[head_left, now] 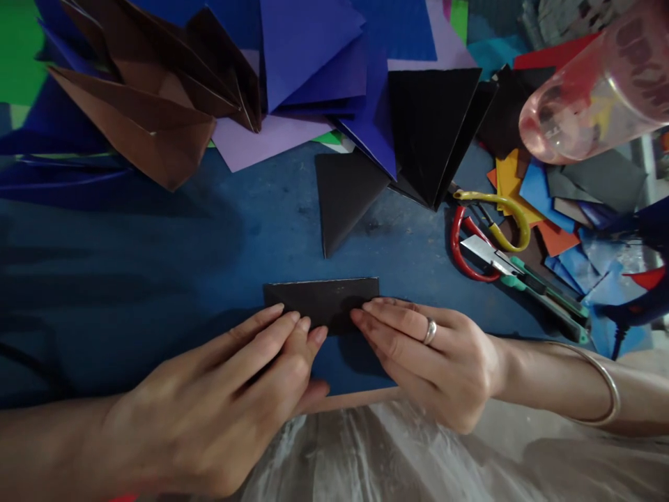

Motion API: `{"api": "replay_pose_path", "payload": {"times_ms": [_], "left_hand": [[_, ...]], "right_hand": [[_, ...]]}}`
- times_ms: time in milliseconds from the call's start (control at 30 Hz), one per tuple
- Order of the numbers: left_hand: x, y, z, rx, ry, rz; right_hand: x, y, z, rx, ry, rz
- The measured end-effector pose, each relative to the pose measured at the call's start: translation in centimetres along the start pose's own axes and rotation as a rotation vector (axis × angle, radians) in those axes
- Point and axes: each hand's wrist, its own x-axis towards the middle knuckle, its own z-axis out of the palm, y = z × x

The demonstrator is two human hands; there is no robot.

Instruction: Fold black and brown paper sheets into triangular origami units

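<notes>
A folded strip of black paper (324,296) lies flat on the blue tabletop, close to its front edge. The fingertips of my left hand (230,397) press on its lower left part, with the fingers close together. My right hand (433,355), with a ring on one finger, pinches the strip's right end. Just behind the strip lies a dark folded paper triangle (348,192). Larger black folded sheets (431,125) rest behind that, to the right. The strip's lower edge is partly hidden by my fingers.
Scissors (517,223) with red and yellow handles and a cutter (543,296) with its blade out lie right of the strip. A pink bottle (590,97) is at the upper right. Brown folded paper (151,132) and purple sheets (313,56) stretch along the back.
</notes>
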Motion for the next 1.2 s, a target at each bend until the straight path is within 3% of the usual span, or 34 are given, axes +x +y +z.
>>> {"api": "replay_pose_path", "payload": {"times_ms": [133, 333, 500, 600, 700, 800, 900, 967, 1200], "left_hand": [[0.3, 0.1, -0.4, 0.014, -0.028, 0.012], [0.2, 1.0, -1.1, 0.021, -0.091, -0.11], [-1.5, 0.8, -1.6, 0.028, -0.112, -0.16], [-3.0, 0.3, -1.5, 0.024, -0.051, -0.11], [-3.7, 0.1, -1.5, 0.023, -0.056, -0.163], [-2.9, -0.2, -1.8, 0.071, -0.103, -0.114], [-1.4, -0.9, -1.8, 0.122, -0.002, 0.1], [-0.5, -1.3, -1.5, 0.11, -0.002, 0.184], [1.0, -1.4, 0.0, 0.009, -0.088, 0.138]], "right_hand": [[-0.5, 0.2, -0.2, 0.001, 0.0, 0.0], [-1.0, 0.2, -0.6, -0.041, -0.011, -0.048], [-1.4, 0.2, -1.0, -0.064, -0.03, -0.066], [-1.5, 0.3, -1.0, -0.085, -0.034, -0.075], [-1.4, 0.3, -0.9, -0.136, -0.02, -0.094], [-1.2, 0.3, -0.8, -0.184, -0.025, -0.119], [-1.1, 0.2, -0.8, -0.231, -0.056, -0.123], [-0.9, 0.1, -0.9, -0.241, -0.085, -0.109], [-0.3, 0.0, -1.0, -0.277, -0.149, -0.084]]}}
